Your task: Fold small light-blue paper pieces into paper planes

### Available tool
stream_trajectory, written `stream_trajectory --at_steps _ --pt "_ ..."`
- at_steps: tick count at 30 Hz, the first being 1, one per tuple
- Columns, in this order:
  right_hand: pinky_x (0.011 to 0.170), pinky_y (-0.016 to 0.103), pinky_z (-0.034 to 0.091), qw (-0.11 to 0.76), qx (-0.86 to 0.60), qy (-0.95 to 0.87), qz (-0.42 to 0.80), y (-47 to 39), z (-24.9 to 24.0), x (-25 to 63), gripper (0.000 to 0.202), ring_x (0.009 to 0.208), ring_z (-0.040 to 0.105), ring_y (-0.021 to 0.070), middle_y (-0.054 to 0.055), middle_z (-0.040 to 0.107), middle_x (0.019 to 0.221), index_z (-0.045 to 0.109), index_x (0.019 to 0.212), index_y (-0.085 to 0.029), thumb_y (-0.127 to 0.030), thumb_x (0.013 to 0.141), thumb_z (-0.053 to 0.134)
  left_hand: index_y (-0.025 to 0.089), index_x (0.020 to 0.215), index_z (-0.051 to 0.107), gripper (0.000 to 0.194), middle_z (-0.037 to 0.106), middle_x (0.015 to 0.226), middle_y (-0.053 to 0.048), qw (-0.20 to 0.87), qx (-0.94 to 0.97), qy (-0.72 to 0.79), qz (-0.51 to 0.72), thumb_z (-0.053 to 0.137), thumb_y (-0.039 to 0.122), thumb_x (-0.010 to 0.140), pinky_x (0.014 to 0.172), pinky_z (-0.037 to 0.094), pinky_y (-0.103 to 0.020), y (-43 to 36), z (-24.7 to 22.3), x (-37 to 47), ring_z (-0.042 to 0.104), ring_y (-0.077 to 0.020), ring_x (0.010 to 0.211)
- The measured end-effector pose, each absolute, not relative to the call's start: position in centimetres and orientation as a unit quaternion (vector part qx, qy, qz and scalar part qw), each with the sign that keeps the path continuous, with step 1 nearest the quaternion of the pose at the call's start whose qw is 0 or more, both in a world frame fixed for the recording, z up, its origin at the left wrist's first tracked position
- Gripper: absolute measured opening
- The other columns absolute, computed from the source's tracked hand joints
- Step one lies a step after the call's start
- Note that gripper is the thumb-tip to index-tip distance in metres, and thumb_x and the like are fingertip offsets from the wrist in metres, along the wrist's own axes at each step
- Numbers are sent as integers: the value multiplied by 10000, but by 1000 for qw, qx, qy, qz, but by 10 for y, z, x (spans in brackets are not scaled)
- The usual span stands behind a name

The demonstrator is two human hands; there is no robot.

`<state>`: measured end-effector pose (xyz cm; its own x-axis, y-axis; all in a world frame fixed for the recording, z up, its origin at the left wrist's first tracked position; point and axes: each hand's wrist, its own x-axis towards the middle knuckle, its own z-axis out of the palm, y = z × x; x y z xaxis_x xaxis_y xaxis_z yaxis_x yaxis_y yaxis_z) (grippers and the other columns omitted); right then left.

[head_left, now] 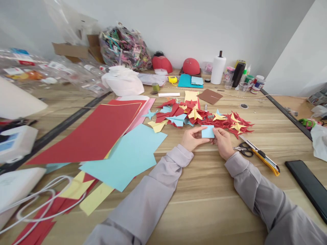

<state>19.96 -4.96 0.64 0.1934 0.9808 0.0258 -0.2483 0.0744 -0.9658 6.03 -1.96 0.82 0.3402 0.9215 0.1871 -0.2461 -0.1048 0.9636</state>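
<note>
A small light-blue paper square [207, 131] is held up above the table between my two hands. My left hand [191, 139] grips its left side, thumb below and index finger along the top. The right edge is pinched between the thumb and fingers of my right hand [223, 142]. Just behind the hands lies a pile of folded paper pieces: red folded shapes [173, 113], yellow stars [238, 127] and a light-blue paper plane [176, 119]. Black-handled scissors [245, 149] and a yellow utility knife [264, 157] lie to the right of my right hand.
Large red sheets [89, 132] and light-blue sheets [125, 156] cover the left of the wooden table [204, 211]. A white cable [51, 200] curls at the lower left. A black phone [309, 187] lies at the right. Bottles, jars and a white roll [218, 69] stand at the back.
</note>
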Motion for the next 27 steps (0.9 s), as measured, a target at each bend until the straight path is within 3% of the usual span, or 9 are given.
stream_trajectory --at_steps 5,13,19,27 --pt "397 208 382 620 -457 -390 504 -50 8 199 284 414 465 88 -50 495 478 551 661 -176 -443 683 646 127 840 710 403 662 922 -93 568 576 309 501 814 231 464 773 506 -352 -19 8 60 624 -204 820" --pt "401 213 392 615 -440 -367 542 -52 13 199 246 443 519 105 -27 569 539 596 763 -168 -370 639 659 114 912 688 464 690 770 -67 611 512 346 495 799 283 494 585 506 -299 -18 7 60 612 -157 632" --pt "413 214 397 607 -431 -387 544 -54 16 199 245 465 525 98 -6 616 627 607 823 -167 -352 666 640 113 911 683 443 673 650 -38 612 495 355 504 785 305 525 557 504 -278 -17 8 59 604 -138 571" --pt "414 206 408 622 -431 -417 504 -55 17 197 362 496 539 104 -59 604 642 489 925 -233 -255 622 686 119 824 697 371 671 688 -41 603 497 361 508 784 323 526 546 498 -277 -17 8 60 596 -128 551"
